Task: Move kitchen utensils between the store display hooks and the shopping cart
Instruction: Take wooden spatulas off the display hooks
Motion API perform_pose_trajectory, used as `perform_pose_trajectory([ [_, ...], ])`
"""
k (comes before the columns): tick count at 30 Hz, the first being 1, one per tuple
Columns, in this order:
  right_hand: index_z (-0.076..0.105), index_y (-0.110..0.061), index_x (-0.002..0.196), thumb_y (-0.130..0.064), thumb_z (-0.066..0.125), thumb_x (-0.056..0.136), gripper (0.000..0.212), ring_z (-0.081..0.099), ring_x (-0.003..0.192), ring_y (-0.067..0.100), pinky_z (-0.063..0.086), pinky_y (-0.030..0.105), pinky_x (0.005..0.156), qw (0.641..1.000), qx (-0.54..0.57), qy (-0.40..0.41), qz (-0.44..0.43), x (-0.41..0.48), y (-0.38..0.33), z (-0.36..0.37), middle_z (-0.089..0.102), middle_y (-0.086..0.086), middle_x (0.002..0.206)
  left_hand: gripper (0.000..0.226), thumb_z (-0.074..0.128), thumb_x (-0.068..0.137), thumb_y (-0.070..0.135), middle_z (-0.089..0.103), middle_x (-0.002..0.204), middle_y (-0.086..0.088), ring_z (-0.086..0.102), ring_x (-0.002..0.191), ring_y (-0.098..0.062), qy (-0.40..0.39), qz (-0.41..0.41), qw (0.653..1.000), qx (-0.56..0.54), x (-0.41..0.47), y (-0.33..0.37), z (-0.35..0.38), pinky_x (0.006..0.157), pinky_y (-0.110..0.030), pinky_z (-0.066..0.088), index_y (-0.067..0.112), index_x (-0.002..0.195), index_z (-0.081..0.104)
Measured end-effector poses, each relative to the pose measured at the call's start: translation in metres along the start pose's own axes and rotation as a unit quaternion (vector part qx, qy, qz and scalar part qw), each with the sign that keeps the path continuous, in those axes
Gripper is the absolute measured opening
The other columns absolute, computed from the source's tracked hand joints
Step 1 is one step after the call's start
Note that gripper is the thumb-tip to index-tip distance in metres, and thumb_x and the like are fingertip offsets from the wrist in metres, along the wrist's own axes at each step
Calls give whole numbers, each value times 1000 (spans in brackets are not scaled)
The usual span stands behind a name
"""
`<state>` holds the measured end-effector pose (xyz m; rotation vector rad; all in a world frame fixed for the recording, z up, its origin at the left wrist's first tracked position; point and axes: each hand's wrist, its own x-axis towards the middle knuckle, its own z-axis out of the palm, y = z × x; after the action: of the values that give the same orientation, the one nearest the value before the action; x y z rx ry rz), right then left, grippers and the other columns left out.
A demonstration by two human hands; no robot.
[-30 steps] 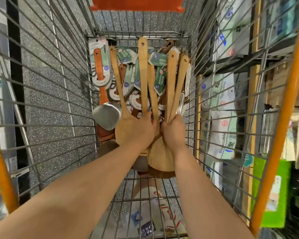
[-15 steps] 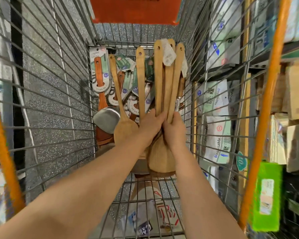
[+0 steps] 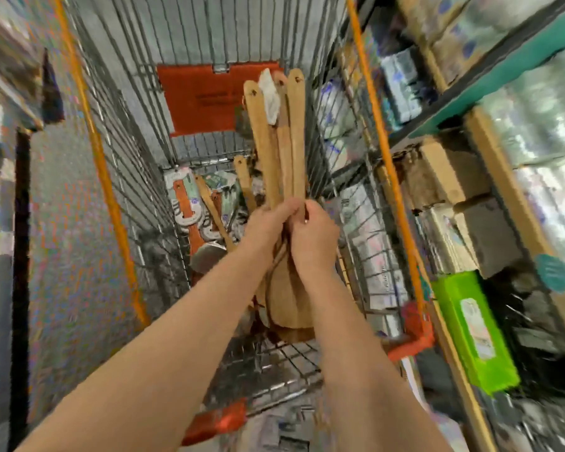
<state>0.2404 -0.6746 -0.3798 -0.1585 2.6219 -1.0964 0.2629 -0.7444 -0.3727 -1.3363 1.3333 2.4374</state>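
1. Since both forearms come in from the bottom of the shot, start there: they reach forward side by side over the wire shopping cart (image 3: 144, 190).
2. Left hand (image 3: 268, 223) and right hand (image 3: 313, 236) meet in the middle, touching each other. Both have their fingers curled tight around the same bundle of wooden spatulas (image 3: 284, 151), gripping it low on the handles.
3. That bundle is held up above the cart's floor, wide blades pointing down toward the person and handles standing up and away, slightly fanned. Looks like three or four pieces, but it's too blurry to count for sure.
4. Up near the handle tips, a white tag (image 3: 269, 93) sits tucked between two of the handles.
5. Past the hands and lower down, a pile of packaged utensils (image 3: 193, 203) lies at the far end of the cart floor, with card-backed ones and a couple of loose wooden handles in it. A shiny metal spatula head (image 3: 207, 259) sits just left of the left wrist.
6. Behind all that, an orange panel (image 3: 203, 96) hangs on the cart's far wall.
7. Off to the right, outside the wire, are store shelves (image 3: 470, 93) stacked with plastic-wrapped packs, plus a bright green box (image 3: 473, 327) down low.
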Motion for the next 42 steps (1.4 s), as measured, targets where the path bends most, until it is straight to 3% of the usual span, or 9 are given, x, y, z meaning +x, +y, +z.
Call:
perform_pose_trajectory([
  [3, 61, -11, 101, -15, 45, 97, 17, 46, 67, 12, 33, 17, 51, 998, 29, 43, -22, -42, -27, -32, 55, -1, 81, 27, 67, 86, 22, 66, 76, 0, 62, 61, -7, -35, 39, 998, 30, -47, 12, -1, 49, -14, 50, 6, 107, 64],
  [7, 56, -13, 82, -14, 46, 97, 18, 42, 59, 10, 34, 13, 50, 992, 58, 106, -39, -94, -53, -84, 49, -5, 69, 45, 69, 82, 36, 70, 99, -8, 66, 91, -21, -84, 89, 989, 85, -113, 24, 16, 88, -38, 54, 7, 116, 62],
  [12, 59, -14, 78, -21, 53, 88, 13, 53, 71, 21, 31, 27, 53, 976, 70, 205, -30, -148, -48, -156, 59, 7, 78, 20, 61, 89, 23, 68, 81, -7, 62, 60, -8, -160, 142, 973, 86, -193, 14, 67, 54, -20, 48, 6, 99, 66],
  [18, 59, -16, 63, -23, 63, 84, 22, 46, 52, 13, 34, 12, 49, 960, 80, 268, 2, -225, 1, -271, 54, -1, 57, 18, 53, 94, 20, 66, 71, -8, 64, 55, -11, -254, 121, 956, 79, -283, -41, 152, 45, -16, 48, 7, 87, 65],
  [22, 65, -21, 76, -24, 62, 83, 9, 56, 65, 11, 36, 19, 54, 950, 98, 296, 27, -276, 61, -353, 63, -2, 70, 20, 54, 93, 21, 70, 94, -15, 67, 77, -18, -309, 121, 938, 106, -338, -103, 228, 65, -28, 51, 6, 96, 67],
  [27, 72, -16, 88, -28, 63, 84, 16, 63, 81, 17, 40, 21, 61, 919, 71, 384, 43, -336, 139, -474, 71, 2, 85, 23, 60, 81, 34, 63, 70, -10, 56, 58, -21, -367, 171, 900, 162, -425, -175, 340, 54, -32, 44, 12, 78, 66],
  [33, 64, -29, 79, -32, 67, 83, 6, 54, 57, -5, 37, 8, 50, 888, 97, 445, 59, -377, 201, -577, 61, -13, 64, 20, 56, 90, 25, 59, 60, -3, 46, 40, -8, -415, 198, 864, 205, -486, -228, 447, 35, -20, 29, 10, 80, 66],
  [40, 66, -24, 81, -37, 68, 81, 13, 61, 76, 13, 45, 28, 66, 832, 78, 543, 81, -354, 249, -659, 67, -4, 79, 26, 56, 91, 24, 61, 66, -9, 58, 63, -24, -468, 212, 830, 215, -490, -241, 555, 56, -29, 40, 3, 81, 65],
  [42, 62, -27, 76, -34, 67, 82, 11, 59, 74, 12, 44, 24, 62, 816, 72, 569, 74, -339, 256, -686, 65, -6, 78, 27, 56, 90, 25, 60, 62, -8, 59, 65, -26, -488, 223, 812, 229, -489, -237, 590, 59, -31, 40, 3, 76, 64],
])
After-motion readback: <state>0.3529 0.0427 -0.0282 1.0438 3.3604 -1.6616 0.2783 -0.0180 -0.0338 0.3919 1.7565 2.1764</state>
